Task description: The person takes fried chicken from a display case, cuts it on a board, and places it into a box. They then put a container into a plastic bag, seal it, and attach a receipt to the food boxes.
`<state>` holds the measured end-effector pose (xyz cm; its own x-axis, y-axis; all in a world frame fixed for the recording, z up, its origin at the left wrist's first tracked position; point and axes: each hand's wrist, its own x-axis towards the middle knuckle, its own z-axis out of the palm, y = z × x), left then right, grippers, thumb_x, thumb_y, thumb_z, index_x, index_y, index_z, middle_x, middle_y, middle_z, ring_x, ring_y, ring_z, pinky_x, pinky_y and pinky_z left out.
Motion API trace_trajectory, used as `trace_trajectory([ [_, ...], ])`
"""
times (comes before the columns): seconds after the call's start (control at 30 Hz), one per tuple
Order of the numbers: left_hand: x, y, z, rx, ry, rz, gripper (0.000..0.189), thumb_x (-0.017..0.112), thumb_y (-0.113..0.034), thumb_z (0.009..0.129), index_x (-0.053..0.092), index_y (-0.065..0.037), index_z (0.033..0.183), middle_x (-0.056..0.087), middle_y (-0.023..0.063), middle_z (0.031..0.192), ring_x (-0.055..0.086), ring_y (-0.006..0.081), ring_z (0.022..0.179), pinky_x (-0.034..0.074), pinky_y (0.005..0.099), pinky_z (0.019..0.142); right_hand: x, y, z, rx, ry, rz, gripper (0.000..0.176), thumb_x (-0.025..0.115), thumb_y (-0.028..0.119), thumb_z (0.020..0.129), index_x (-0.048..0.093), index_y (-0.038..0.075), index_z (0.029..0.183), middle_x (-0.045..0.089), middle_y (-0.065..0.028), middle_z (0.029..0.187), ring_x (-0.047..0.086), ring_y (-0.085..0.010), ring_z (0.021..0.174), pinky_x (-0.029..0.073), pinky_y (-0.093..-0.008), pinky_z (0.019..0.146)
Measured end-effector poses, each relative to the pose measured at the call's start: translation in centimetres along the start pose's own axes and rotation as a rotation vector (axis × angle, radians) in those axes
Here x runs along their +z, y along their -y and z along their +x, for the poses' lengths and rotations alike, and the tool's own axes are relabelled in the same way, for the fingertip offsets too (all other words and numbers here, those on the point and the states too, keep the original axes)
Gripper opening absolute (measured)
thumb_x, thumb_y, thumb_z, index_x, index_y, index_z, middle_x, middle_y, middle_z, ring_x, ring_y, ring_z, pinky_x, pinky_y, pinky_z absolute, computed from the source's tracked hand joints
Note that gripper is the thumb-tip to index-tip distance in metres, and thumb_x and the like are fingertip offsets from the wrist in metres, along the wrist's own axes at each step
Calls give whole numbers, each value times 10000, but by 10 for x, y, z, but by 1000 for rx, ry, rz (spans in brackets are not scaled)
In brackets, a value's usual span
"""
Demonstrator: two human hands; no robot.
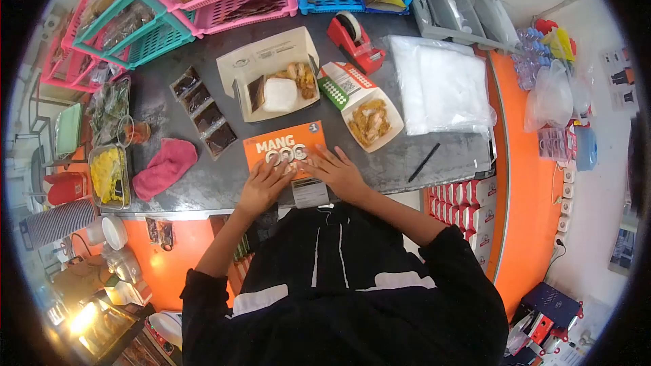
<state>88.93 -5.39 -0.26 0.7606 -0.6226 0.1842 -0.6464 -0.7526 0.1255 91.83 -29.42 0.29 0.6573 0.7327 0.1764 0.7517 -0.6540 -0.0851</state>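
Note:
An orange box with white lettering lies near the front edge of the dark counter, its lid facing up. My left hand rests flat on its lower left part, fingers spread. On the lower right part lies my right hand, also with fingers stretched out. A printed paper slip shows below the box, between my wrists. Behind it stands an open carton holding a white wrapped bundle, fried chicken and a dark sachet. To the right, a smaller open box contains fried pieces.
A strip of dark sauce sachets, a pink cloth and a tub of yellow packets lie left. Right are a red tape dispenser, white plastic bags and a black pen. Coloured baskets line the back.

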Motion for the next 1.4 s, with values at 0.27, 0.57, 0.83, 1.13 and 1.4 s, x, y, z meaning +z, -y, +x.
trace_trajectory([
  [0.27, 20, -33, 25, -329, -258, -121, 177, 675, -142, 716, 645, -132, 890, 569, 92, 1163, 481, 316, 1153, 321, 516, 953, -43, -144, 54, 638, -629, 732, 201, 537, 173, 834, 627, 69, 980, 623, -158, 898, 602, -294, 765, 469, -334, 668],
  [0.57, 13, -40, 32, -448, -251, -171, 145, 703, -141, 696, 656, -135, 833, 593, 82, 1131, 483, 280, 1160, 304, 502, 986, 11, -248, 73, 1027, -213, 1610, 86, 544, 175, 866, 585, 104, 841, 578, -64, 919, 591, -180, 769, 474, -290, 624],
  [0.83, 17, -36, 30, -443, -302, -203, 117, 710, -171, 696, 646, -121, 780, 597, 61, 1131, 494, 255, 1150, 288, 500, 996, 49, -239, 37, 748, -551, 1026, 81, 527, 4, 828, 537, -9, 749, 588, -89, 877, 583, -142, 688, 549, -269, 496],
  [1.13, 23, -37, 34, -464, -400, -110, 194, 731, -279, 674, 607, -145, 738, 606, 40, 1114, 528, 212, 1109, 327, 459, 970, -29, 2, 12, 777, -418, 1116, 210, 608, 44, 796, 560, 18, 1000, 617, -77, 779, 583, -123, 650, 495, -237, 513],
  [1.4, 19, -28, 21, -243, -233, 16, 356, 537, -196, 747, 548, -231, 1101, 498, 88, 1164, 460, 258, 1164, 366, 489, 934, 16, 45, 36, 1272, -327, 1654, 825, 636, 53, 792, 40, 109, 1360, 612, -93, 787, 598, -128, 649, 513, -239, 519],
])
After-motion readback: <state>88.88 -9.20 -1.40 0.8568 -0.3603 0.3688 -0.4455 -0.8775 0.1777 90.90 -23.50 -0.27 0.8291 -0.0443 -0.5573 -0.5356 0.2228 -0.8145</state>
